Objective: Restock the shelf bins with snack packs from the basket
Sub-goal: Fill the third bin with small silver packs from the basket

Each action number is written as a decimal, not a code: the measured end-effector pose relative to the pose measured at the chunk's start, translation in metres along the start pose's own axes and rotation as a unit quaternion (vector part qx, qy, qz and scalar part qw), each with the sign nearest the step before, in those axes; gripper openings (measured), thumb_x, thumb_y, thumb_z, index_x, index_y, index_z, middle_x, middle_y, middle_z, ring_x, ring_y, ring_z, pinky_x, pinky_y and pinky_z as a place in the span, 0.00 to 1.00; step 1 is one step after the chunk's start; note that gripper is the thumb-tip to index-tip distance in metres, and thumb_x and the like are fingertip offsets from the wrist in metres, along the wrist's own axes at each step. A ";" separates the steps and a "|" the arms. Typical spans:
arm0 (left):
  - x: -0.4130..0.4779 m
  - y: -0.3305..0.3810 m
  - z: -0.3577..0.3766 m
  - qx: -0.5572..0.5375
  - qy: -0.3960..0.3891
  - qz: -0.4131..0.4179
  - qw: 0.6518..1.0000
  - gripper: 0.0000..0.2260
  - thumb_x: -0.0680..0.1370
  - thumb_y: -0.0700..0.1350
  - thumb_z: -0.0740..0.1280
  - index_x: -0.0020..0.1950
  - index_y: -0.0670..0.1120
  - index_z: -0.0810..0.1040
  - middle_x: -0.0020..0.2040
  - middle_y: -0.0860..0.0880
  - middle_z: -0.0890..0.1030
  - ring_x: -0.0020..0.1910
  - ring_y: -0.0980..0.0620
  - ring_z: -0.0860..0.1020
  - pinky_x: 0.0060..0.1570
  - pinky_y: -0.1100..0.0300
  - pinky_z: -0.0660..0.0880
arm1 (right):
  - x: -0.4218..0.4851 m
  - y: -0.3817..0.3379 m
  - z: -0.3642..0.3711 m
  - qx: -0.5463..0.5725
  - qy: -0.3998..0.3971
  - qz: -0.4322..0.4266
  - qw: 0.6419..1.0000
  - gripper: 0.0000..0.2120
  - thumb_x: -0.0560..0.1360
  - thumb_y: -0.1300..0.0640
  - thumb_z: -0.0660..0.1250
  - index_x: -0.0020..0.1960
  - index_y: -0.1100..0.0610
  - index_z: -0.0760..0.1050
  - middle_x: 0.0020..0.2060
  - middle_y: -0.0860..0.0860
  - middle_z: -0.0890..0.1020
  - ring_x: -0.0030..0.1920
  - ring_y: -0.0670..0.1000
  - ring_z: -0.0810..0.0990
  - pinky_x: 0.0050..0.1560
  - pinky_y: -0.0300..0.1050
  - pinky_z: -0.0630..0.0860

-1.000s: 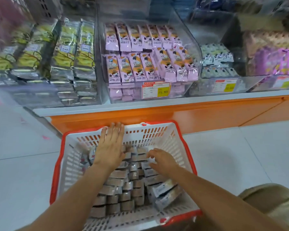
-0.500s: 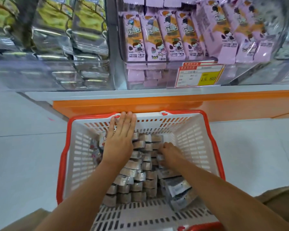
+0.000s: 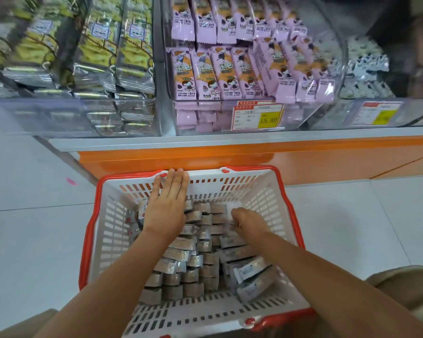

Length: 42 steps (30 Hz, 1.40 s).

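A person crouches over a white basket with a red rim (image 3: 90, 230) set on pale floor tiles (image 3: 34, 240), its far edge just short of the orange shelf base (image 3: 303, 162). Open floor lies to either side of it. Two bare hands are inside the basket. The left hand (image 3: 167, 207) lies flat with straight, relaxed fingers over the silver snack packs (image 3: 181, 254), its fingertips reaching the far wall. The right hand (image 3: 248, 222) dips knuckles-up into the far right of the pile, its fingers bent down among the wrappers. Whether they grasp a pack cannot be told. The packs fill the basket floor in several close rows, with a looser heap at the near right; there are too many to count. Above, three clear bins (image 3: 166, 113) sit side by side: green-and-silver packs (image 3: 132, 50) on the left, pink packs (image 3: 205, 76) in the middle and white-and-black packs (image 3: 366, 62) on the right. Two price tags show, one (image 3: 259, 115) reading 15.80 and the other (image 3: 379, 113) blurred.
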<state>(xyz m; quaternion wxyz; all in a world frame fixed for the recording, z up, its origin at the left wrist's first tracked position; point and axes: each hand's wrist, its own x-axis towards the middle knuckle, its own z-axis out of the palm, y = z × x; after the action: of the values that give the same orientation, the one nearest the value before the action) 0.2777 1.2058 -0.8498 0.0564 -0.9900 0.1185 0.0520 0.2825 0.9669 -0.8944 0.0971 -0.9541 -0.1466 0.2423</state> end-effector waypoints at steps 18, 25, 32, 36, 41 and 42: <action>0.000 0.067 -0.170 -0.102 0.345 0.125 0.925 0.32 0.66 0.40 0.73 0.70 0.39 0.73 0.66 0.39 0.75 0.67 0.41 0.66 0.69 0.45 0.58 | -0.179 0.040 -0.217 0.196 0.425 -0.116 0.876 0.13 0.71 0.66 0.72 0.53 0.57 0.78 0.46 0.52 0.77 0.43 0.43 0.78 0.47 0.31 0.73; 0.026 0.076 -0.208 -0.065 0.320 0.117 0.938 0.32 0.73 0.42 0.67 0.77 0.41 0.64 0.77 0.40 0.63 0.77 0.40 0.59 0.76 0.46 0.48 | -0.188 0.055 -0.286 0.160 0.554 -0.091 0.812 0.04 0.76 0.60 0.67 0.48 0.61 0.78 0.45 0.54 0.80 0.42 0.49 0.79 0.44 0.36 0.76; 0.056 0.076 -0.213 -0.059 0.288 0.106 0.950 0.36 0.74 0.44 0.67 0.80 0.43 0.57 0.80 0.41 0.58 0.79 0.41 0.54 0.77 0.44 0.49 | -0.104 0.060 -0.326 0.132 0.544 -0.022 0.828 0.03 0.76 0.58 0.67 0.49 0.55 0.76 0.47 0.49 0.78 0.40 0.41 0.73 0.44 0.39 0.72; 0.067 0.077 -0.202 -0.046 0.304 0.106 0.946 0.35 0.75 0.46 0.67 0.80 0.43 0.58 0.79 0.42 0.59 0.79 0.41 0.56 0.77 0.44 0.50 | -0.049 0.056 -0.335 0.121 0.513 -0.022 0.849 0.05 0.75 0.60 0.69 0.51 0.58 0.76 0.47 0.50 0.77 0.44 0.50 0.76 0.48 0.45 0.74; 0.075 0.077 -0.193 -0.036 0.338 0.095 0.936 0.32 0.76 0.48 0.59 0.79 0.42 0.59 0.78 0.42 0.61 0.77 0.41 0.57 0.73 0.45 0.53 | 0.007 0.059 -0.340 0.050 0.438 -0.017 0.898 0.10 0.72 0.66 0.69 0.53 0.59 0.76 0.51 0.57 0.77 0.48 0.58 0.77 0.47 0.48 0.72; 0.077 0.077 -0.191 -0.030 0.340 0.096 0.935 0.32 0.76 0.48 0.58 0.79 0.42 0.59 0.79 0.41 0.61 0.77 0.40 0.57 0.72 0.45 0.54 | 0.016 0.059 -0.341 0.025 0.416 -0.018 0.909 0.12 0.73 0.67 0.69 0.55 0.60 0.76 0.52 0.58 0.77 0.50 0.59 0.77 0.47 0.47 0.70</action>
<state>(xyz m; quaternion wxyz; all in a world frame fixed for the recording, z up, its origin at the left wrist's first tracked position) 0.3513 1.0905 -0.6777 -0.0227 -0.9338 0.2230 -0.2790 0.4765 0.8777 -0.6221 0.1777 -0.9629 -0.1035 -0.1749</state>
